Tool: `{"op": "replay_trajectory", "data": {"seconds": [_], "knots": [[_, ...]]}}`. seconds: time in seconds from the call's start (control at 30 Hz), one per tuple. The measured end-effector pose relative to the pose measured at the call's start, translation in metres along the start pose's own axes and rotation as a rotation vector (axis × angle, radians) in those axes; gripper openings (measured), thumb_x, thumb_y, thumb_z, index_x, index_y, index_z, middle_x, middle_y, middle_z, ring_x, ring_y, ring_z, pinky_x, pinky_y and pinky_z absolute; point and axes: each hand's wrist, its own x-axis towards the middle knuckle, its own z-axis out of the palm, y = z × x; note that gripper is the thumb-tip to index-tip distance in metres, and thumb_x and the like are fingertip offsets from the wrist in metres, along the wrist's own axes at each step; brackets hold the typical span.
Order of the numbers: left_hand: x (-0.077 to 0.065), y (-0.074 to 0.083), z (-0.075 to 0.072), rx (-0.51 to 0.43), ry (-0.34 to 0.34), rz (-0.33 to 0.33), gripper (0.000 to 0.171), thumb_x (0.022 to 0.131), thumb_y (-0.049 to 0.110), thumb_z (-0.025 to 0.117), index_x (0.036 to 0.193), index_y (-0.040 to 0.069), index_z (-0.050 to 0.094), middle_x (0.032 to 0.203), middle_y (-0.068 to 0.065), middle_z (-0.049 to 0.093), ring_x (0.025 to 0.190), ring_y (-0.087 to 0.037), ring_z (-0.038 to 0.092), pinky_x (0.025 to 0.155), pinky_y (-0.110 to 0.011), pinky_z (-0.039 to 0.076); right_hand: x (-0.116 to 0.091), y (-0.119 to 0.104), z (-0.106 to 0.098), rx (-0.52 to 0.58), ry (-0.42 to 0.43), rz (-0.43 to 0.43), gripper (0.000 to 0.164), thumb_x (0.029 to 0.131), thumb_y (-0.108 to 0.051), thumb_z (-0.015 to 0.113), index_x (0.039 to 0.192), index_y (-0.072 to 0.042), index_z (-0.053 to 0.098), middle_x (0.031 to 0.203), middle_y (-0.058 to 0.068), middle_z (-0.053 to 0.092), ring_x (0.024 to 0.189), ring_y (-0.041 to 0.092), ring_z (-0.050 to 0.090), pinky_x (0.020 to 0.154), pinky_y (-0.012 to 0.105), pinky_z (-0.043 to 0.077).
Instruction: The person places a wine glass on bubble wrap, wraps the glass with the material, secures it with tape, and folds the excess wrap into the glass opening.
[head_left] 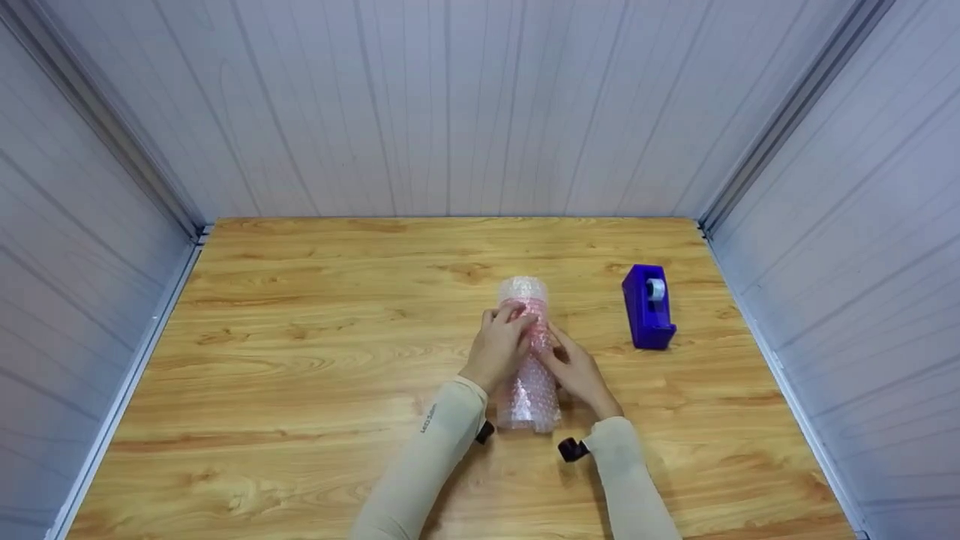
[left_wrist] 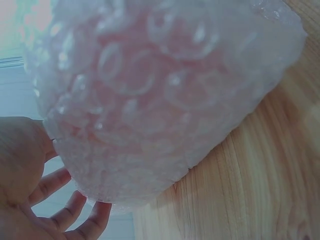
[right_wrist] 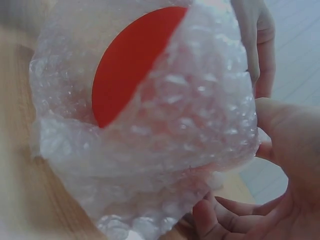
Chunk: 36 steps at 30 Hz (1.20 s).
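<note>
Much of the red object [right_wrist: 132, 70] is hidden from you: the right wrist view shows only part of a smooth face with a curved edge, a flap of bubble wrap [head_left: 534, 390] covering the rest. From above it is just a pink tint in the wrap's far half, so you can't make out its full shape. The left wrist view is nearly filled by blurred wrap, cut off at the top.

The wrap forms an upright-running roll, near to far, right of the middle of the table [head_left: 300, 337], with the red object inside. Your left hand [head_left: 496, 349] bends its fingers over the roll's left side and top, holding it; your right hand [head_left: 577, 371] grips its right side, partly open around it, some fingertips hidden. Farther right stands a purple tape dispenser [head_left: 643, 319], holding a roll of tape [head_left: 656, 290].
</note>
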Motion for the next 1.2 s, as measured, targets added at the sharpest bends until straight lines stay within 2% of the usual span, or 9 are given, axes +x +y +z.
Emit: {"op": "replay_trajectory", "data": {"seconds": [0.13, 0.23, 0.47, 0.6, 0.73, 0.83, 0.93, 1.2], "knots": [[0.000, 0.000, -0.001, -0.014, -0.016, -0.018, 0.028, 0.098, 0.020, 0.066, 0.125, 0.016, 0.071, 0.136, -0.009, 0.057, 0.114, -0.032, 0.053, 0.090, -0.040, 0.052, -0.001, 0.000, 0.001, 0.011, 0.004, 0.034, 0.061, 0.099, -0.037, 0.063, 0.154, -0.024, 0.041, 0.140, 0.020, 0.055, 0.118, 0.037, 0.059, 0.095, 0.054, 0.049], [0.000, -0.001, -0.001, -0.032, -0.028, -0.031, 0.029, 0.098, 0.020, 0.066, 0.126, 0.016, 0.070, 0.137, -0.008, 0.056, 0.115, -0.032, 0.052, 0.093, -0.040, 0.051, -0.001, 0.001, 0.004, 0.035, 0.007, 0.033, 0.061, 0.100, -0.034, 0.063, 0.155, -0.023, 0.040, 0.137, 0.020, 0.057, 0.116, 0.036, 0.059, 0.094, 0.053, 0.050], [-0.003, -0.002, -0.002, -0.075, -0.038, -0.057, 0.029, 0.097, 0.020, 0.067, 0.126, 0.015, 0.070, 0.139, -0.008, 0.055, 0.117, -0.032, 0.051, 0.096, -0.040, 0.049, -0.001, 0.002, 0.010, 0.064, 0.025, -0.047, 0.059, 0.101, -0.022, 0.062, 0.153, -0.007, 0.040, 0.120, 0.020, 0.064, 0.108, 0.034, 0.060, 0.094, 0.052, 0.049], [-0.003, -0.004, -0.002, -0.100, -0.033, -0.063, 0.029, 0.098, 0.020, 0.066, 0.126, 0.014, 0.069, 0.139, -0.008, 0.054, 0.117, -0.032, 0.051, 0.096, -0.040, 0.049, -0.001, -0.005, 0.011, 0.109, 0.025, -0.064, 0.059, 0.101, -0.016, 0.061, 0.152, 0.000, 0.038, 0.119, 0.022, 0.062, 0.110, 0.036, 0.058, 0.095, 0.053, 0.047], [-0.003, -0.009, -0.002, -0.135, 0.002, -0.049, 0.029, 0.097, 0.018, 0.067, 0.125, 0.012, 0.070, 0.138, -0.009, 0.055, 0.115, -0.032, 0.052, 0.097, -0.041, 0.047, 0.000, -0.009, 0.012, 0.134, 0.029, -0.068, 0.058, 0.101, -0.017, 0.062, 0.152, -0.001, 0.039, 0.120, 0.020, 0.062, 0.110, 0.033, 0.058, 0.095, 0.049, 0.048], [-0.005, -0.013, 0.000, -0.144, 0.053, -0.021, 0.028, 0.095, 0.015, 0.069, 0.122, 0.010, 0.071, 0.135, -0.010, 0.058, 0.112, -0.033, 0.054, 0.096, -0.043, 0.046, 0.001, -0.007, 0.014, 0.124, 0.048, -0.101, 0.058, 0.100, -0.017, 0.064, 0.151, -0.003, 0.042, 0.118, 0.016, 0.063, 0.105, 0.029, 0.059, 0.093, 0.045, 0.049], [-0.007, -0.016, 0.000, -0.161, 0.089, -0.004, 0.026, 0.094, 0.013, 0.070, 0.120, 0.008, 0.072, 0.133, -0.010, 0.060, 0.110, -0.034, 0.054, 0.095, -0.044, 0.044, 0.001, -0.008, 0.015, 0.124, 0.048, -0.120, 0.059, 0.098, -0.014, 0.065, 0.151, -0.001, 0.041, 0.117, 0.016, 0.063, 0.104, 0.028, 0.059, 0.093, 0.045, 0.049], [-0.013, -0.023, -0.002, -0.292, 0.121, -0.029, 0.028, 0.092, 0.009, 0.071, 0.120, 0.004, 0.071, 0.135, -0.016, 0.059, 0.111, -0.038, 0.056, 0.096, -0.047, 0.046, 0.001, -0.012, 0.016, 0.097, 0.044, -0.146, 0.058, 0.098, -0.014, 0.065, 0.150, -0.002, 0.043, 0.121, 0.018, 0.061, 0.108, 0.031, 0.059, 0.094, 0.046, 0.050]]}}
